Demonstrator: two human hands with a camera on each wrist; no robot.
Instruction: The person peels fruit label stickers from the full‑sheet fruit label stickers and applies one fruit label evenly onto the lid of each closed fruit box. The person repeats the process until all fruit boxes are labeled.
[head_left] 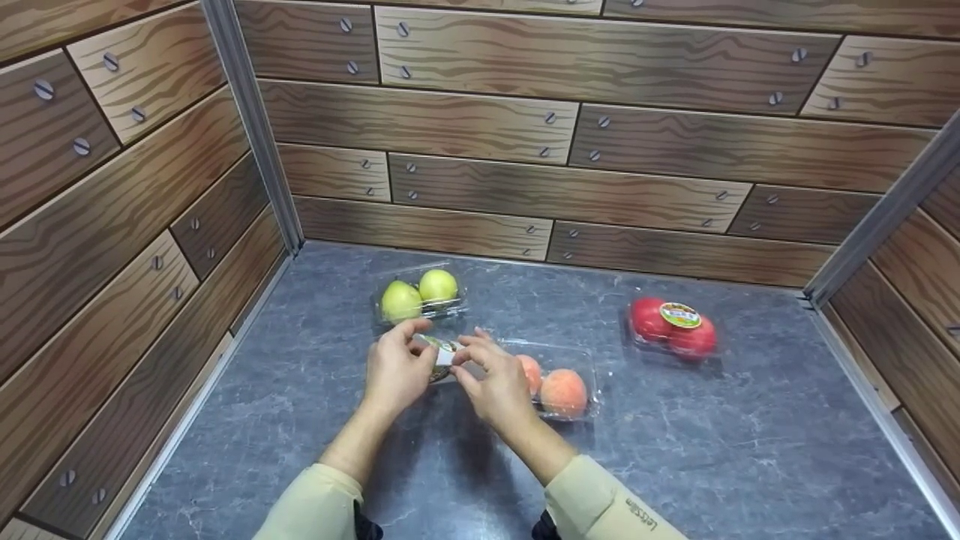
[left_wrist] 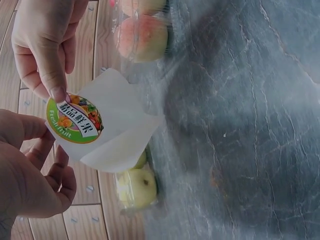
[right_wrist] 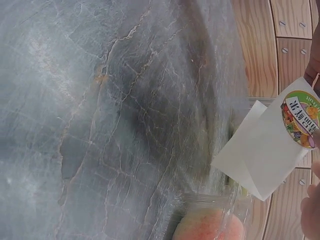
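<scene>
Both hands meet at a white backing sheet [left_wrist: 117, 112] that carries an oval "Fresh fruit" sticker [left_wrist: 75, 119]. My left hand [head_left: 399, 369] pinches the sheet's edge beside the sticker. From the other side, my right hand [head_left: 496, 381] pinches the sticker's edge, its thumb on the printed face in the left wrist view. Whether the sticker's edge is lifted from the backing I cannot tell. Under and beside the right hand lies a clear plastic box with peaches [head_left: 564, 393], partly hidden by that hand. Past the left hand is a clear box of yellow-green fruits [head_left: 401, 301].
Another clear box with red fruits [head_left: 694, 337] stands at the right, an oval sticker [head_left: 680, 315] on its top. All sit on a grey marbled tabletop [head_left: 750, 450]. Wood-patterned walls [head_left: 480, 127] with metal corner strips enclose the back and sides.
</scene>
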